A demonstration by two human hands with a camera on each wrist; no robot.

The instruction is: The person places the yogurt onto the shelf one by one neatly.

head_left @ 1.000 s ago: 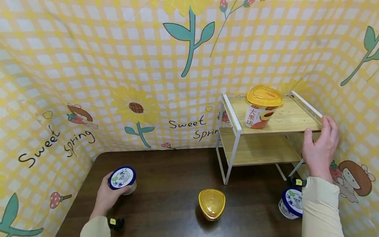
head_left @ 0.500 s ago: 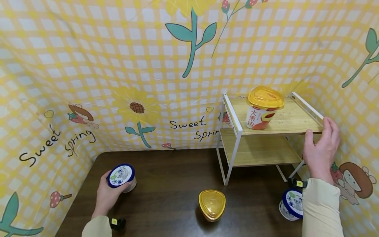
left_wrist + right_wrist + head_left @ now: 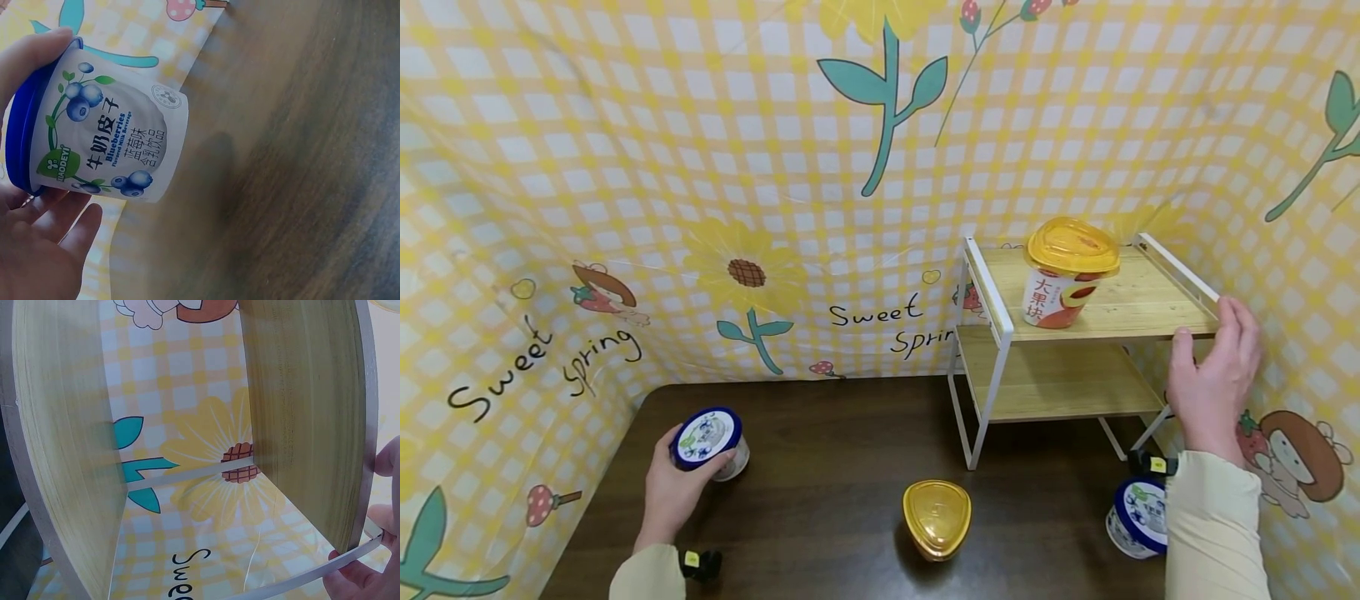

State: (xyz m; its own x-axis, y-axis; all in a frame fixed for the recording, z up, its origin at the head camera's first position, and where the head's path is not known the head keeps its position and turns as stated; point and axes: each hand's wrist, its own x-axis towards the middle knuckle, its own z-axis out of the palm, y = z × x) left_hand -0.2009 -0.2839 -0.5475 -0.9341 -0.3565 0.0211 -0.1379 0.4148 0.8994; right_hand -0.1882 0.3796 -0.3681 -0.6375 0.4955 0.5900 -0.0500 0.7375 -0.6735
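Note:
At the left of the head view my left hand (image 3: 676, 492) holds a blueberry milk cup (image 3: 707, 437) by its blue lid, thumb on one side and fingers on the other. The left wrist view shows the cup (image 3: 119, 125) tipped, its label outward; a shadow on the tabletop suggests it is off the surface. My right hand (image 3: 1216, 375) grips the front right corner of a two-tier wooden shelf (image 3: 1150, 287) with a white frame. Seen from the right wrist, fingertips (image 3: 356, 575) and other fingers close round the corner of the frame.
On the shelf's top tier stands a fruit cup (image 3: 1067, 275) with a yellow lid. Another yellow-lidded cup (image 3: 937, 517) sits mid-table. A second blue-lidded cup (image 3: 1138, 521) is partly hidden by my right sleeve. Checked cloth (image 3: 760, 167) surrounds the dark table (image 3: 820, 450).
My left hand has shifted the blueberry milk cup slightly away from me, its lid tilting a little. My right hand stays on the shelf corner; the other cups have not moved.

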